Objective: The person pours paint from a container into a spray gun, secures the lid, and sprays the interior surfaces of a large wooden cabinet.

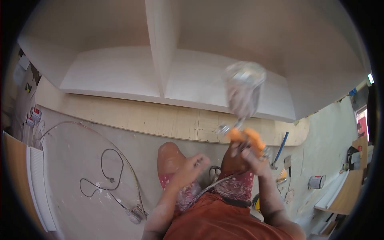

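Observation:
My right hand (253, 159) is wrapped round the handle of an orange spray gun (250, 140). On top of the gun sits a cloudy, paint-smeared cup (245, 90), blurred by motion, in front of the white cabinet (208, 82). A pale hose (214, 185) crosses my lap towards the gun. My left hand (192, 168) hovers over my knee with its fingers curled together. Something small and dark shows at those fingers, too blurred to name.
A plywood strip (132, 118) runs below the cabinet. On the floor lie a black cable (120, 170), a long hose (116, 150), a blue-handled tool (281, 148), a scraper (288, 163) and a paint can (317, 182). More cans (35, 115) stand at left.

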{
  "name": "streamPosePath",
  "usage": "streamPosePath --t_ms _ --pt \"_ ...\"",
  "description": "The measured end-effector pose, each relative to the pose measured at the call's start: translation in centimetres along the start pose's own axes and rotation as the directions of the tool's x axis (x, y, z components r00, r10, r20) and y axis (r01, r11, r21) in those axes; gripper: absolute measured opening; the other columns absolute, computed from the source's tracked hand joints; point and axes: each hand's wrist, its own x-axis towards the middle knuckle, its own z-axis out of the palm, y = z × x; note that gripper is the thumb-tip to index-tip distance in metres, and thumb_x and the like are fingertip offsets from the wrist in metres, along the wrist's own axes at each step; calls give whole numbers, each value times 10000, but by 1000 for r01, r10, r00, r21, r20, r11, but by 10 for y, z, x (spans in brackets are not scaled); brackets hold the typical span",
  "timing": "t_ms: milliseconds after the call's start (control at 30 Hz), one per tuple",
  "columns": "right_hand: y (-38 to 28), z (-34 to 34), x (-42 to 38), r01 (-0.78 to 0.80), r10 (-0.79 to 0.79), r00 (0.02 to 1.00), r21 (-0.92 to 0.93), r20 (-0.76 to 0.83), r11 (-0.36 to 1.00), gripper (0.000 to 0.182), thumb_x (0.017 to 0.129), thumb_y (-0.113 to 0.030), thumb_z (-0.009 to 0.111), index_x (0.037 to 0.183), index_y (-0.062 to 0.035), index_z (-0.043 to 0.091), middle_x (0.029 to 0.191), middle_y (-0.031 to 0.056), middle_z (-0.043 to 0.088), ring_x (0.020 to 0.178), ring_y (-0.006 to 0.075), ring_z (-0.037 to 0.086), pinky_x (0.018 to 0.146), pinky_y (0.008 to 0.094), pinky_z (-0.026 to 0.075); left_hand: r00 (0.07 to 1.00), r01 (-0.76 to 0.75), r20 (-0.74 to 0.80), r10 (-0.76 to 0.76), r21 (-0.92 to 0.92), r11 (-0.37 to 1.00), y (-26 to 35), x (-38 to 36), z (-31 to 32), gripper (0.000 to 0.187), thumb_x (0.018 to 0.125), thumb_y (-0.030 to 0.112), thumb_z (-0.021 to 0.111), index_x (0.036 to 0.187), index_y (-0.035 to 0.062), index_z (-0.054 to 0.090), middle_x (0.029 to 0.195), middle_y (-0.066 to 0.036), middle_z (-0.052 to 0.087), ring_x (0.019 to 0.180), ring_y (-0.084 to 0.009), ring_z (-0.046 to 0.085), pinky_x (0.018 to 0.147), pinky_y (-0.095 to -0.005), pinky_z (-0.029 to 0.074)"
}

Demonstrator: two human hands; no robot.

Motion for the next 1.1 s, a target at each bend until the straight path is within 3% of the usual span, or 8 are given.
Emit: streamPosePath --t_ms 133,233,300,400,600,833,1033,1100 --pt "-43 -49 65 -210 190 963 -92 -193 973 385 968 -436 587 1077 -68 624 796 -7 632 478 41 458 417 202 344 993 -36 -41 112 791 611 -57 -40 38 454 1002 408 498 1198 10 593 1095 -203 647 1010 -377 621 917 -434 482" --pt "-45 -73 148 -223 110 936 -322 -333 920 413 936 -499 602 920 -86 611 644 -24 516 405 49 345 402 226 272 996 88 -53 -71 718 691 -89 -76 54 466 1002 416 485 1235 29 599 1120 -251 634 1089 -414 593 969 -442 451" --pt "-31 -93 206 -181 22 949 -483 -316 857 436 928 -498 611 836 -72 612 586 -23 470 431 75 375 417 260 292 978 209 -56 -202 279 937 -96 -91 59 468 984 477 490 1118 48 618 1046 -290 631 983 -431 618 875 -480 463" --pt "-6 -97 284 -117 -18 954 -430 -298 895 422 888 -473 672 811 -68 584 522 -64 368 416 77 338 408 270 257 884 467 -161 -439 311 828 -59 -109 71 464 984 479 491 1076 41 615 991 -266 650 937 -451 620 824 -500 470" --pt "54 -86 386 -78 16 978 -288 -210 954 403 886 -452 677 822 -68 574 518 -52 349 402 75 339 389 282 274 772 550 -594 -225 446 706 -15 -110 107 389 952 429 569 1019 54 644 918 -213 682 880 -432 642 793 -492 483" --pt "35 -104 362 -160 168 986 -327 -4 931 450 919 -429 649 723 -34 562 521 -17 420 417 113 425 422 318 329 783 429 -622 9 551 716 -28 -118 134 391 909 442 632 1061 84 678 905 -169 707 813 -397 667 766 -485 510" --pt "46 -99 383 127 -174 975 -297 -138 946 405 924 -417 651 776 -47 578 512 -29 413 393 94 362 390 321 276 672 536 -739 -48 440 720 -31 -140 129 367 888 434 670 908 68 669 776 -181 670 762 -401 658 649 -469 496" --pt "52 -106 378 -62 38 994 -235 -103 970 407 931 -417 641 724 -82 538 518 -34 410 384 89 357 376 313 277 633 574 -773 -35 438 692 -31 -150 126 339 871 388 696 874 51 663 737 -177 650 695 -381 630 624 -447 476"
